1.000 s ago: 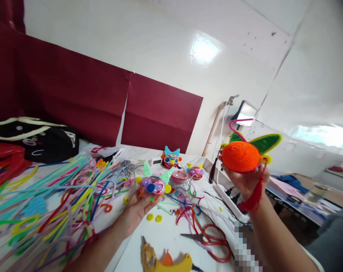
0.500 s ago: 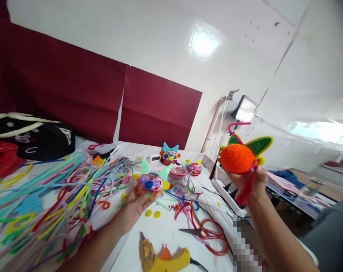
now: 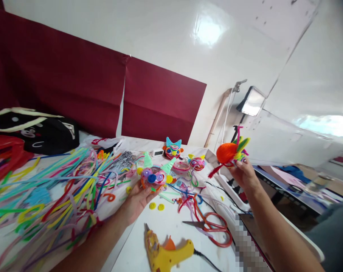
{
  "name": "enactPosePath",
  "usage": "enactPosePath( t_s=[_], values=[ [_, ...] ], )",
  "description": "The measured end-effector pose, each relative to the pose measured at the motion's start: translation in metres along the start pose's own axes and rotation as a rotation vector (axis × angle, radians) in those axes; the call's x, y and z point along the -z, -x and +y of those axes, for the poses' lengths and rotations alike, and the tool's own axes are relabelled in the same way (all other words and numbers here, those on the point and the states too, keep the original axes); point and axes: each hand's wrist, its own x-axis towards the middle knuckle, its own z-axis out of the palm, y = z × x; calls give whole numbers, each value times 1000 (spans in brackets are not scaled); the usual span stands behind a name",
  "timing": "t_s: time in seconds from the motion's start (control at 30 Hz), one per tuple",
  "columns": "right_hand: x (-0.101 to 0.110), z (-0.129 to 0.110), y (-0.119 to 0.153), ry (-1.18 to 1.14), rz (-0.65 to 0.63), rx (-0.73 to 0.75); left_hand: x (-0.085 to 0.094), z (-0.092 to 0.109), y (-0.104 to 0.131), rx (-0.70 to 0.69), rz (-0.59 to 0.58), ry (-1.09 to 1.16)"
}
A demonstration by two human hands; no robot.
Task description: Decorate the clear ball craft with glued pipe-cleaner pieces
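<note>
Pink pipe-cleaner animal head (image 3: pixel 160 177), with pale green ears, purple button eyes and a blue nose, sits near the middle of the head view, facing the wearer above the white tabletop (image 3: pixel 131 249). The left hand (image 3: pixel 138 202) grasps it from below, and whether its underside touches the surface cannot be told. Raised at the right, the right hand (image 3: pixel 244 174) grips an orange coiled pipe-cleaner ornament (image 3: pixel 225 153) with green-and-yellow pieces and a red tassel (image 3: pixel 214 171) hanging at its left. Behind the pink head stand a blue-eared animal head (image 3: pixel 174 151) and a pink one with yellow ears (image 3: pixel 197 163). Two yellow discs (image 3: pixel 160 207) lie side by side nearer the wearer, then red-handled scissors (image 3: pixel 207 226) and a yellow glue gun (image 3: pixel 173 257). Loose pipe cleaners (image 3: pixel 58 192) spread across the left, with a black bag (image 3: pixel 49 134) behind them
</note>
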Motion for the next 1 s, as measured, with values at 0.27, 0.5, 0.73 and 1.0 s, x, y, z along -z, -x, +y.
enactPosePath(
  t_s=[0.27, 0.5, 0.73, 1.0],
  values=[
    [18, 46, -2, 214, 119, -67, -1, 2, 0, 7, 19, -16],
    [29, 68, 1, 342, 180, -53, -1, 1, 0, 13, -18, -20],
    [46, 56, -5, 375, 265, 61, 2, -4, -2, 48, -37, -41],
    [32, 118, 9, 567, 37, -171, 3, -3, -2, 42, -47, -40]
  ],
)
